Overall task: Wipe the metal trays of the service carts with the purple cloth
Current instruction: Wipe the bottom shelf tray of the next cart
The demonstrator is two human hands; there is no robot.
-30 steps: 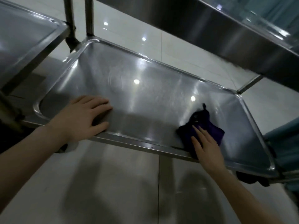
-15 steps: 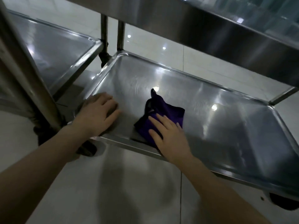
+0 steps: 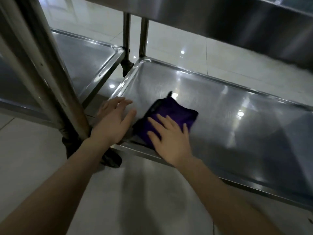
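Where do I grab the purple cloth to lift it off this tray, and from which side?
Probably pinch the purple cloth at its far edge, coming from above: it lies folded flat on the tray, that edge is uncovered and a tip sticks up there, while the right hand lies flat on its near half.

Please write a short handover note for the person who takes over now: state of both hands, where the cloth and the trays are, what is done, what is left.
Right hand: open, flat fingers press the cloth on the lower tray, near its left front corner.
Left hand: open, lies on that corner, beside the cloth.
Done: wiping of this tray is under way; how much is clean cannot be told.
Left: the rest of this tray, then the left cart's tray.
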